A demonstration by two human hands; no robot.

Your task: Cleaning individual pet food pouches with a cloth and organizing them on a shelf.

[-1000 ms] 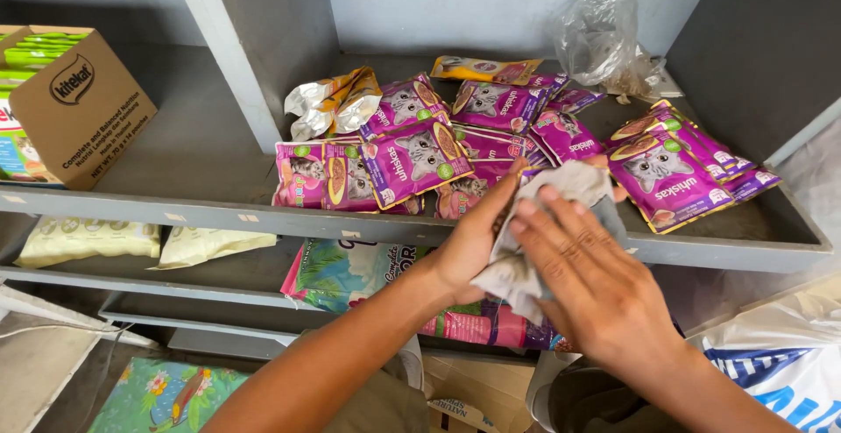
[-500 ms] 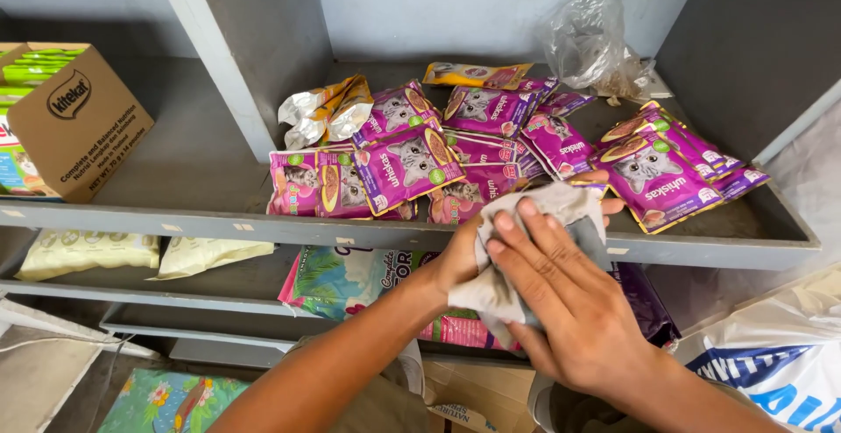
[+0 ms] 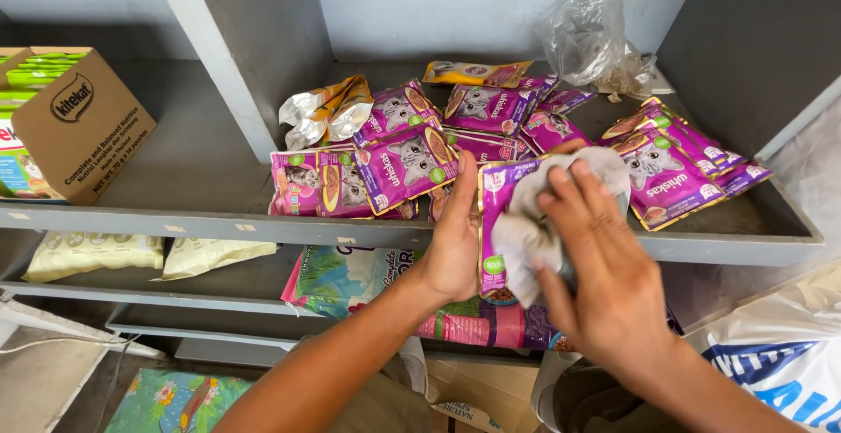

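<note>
Hands — two — on one purple pouch (image 3: 499, 223); one grey cloth (image 3: 534, 223).

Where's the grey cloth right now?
The cloth is in the head view, right of centre, pressed by the right hand against a purple pouch that the left hand holds at the front edge of the shelf.

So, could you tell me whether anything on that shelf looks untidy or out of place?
Yes. The purple pouches lie in a loose, overlapping heap at all angles rather than stacked, and a crumpled clear plastic bag sits among them at the back of the shelf.
</note>
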